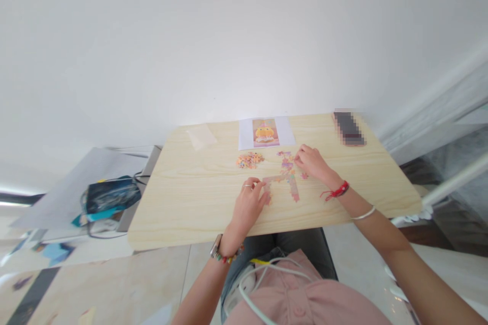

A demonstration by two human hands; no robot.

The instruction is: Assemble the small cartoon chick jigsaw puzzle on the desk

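Several joined jigsaw pieces (pixel 292 186) form part of a pink puzzle frame on the table in front of me. My left hand (pixel 249 202) rests at the left side of this strip, its fingers apart and touching the pieces there. Over the loose pieces (pixel 286 158) at the upper right, my right hand (pixel 310 160) has thumb and fingertips pinched together; what is between them is too small to make out. A heap of orange puzzle pieces (pixel 249 160) lies just beyond my left hand. Behind it is a sheet with a printed picture (pixel 266 132) of a yellow figure.
The light wooden table (pixel 183 193) stands against a white wall. A phone (pixel 348 128) lies at its far right, and a clear plastic bag (pixel 202 137) at the far left. Left of the table, a dark bag (pixel 110 195) with cables sits on another surface.
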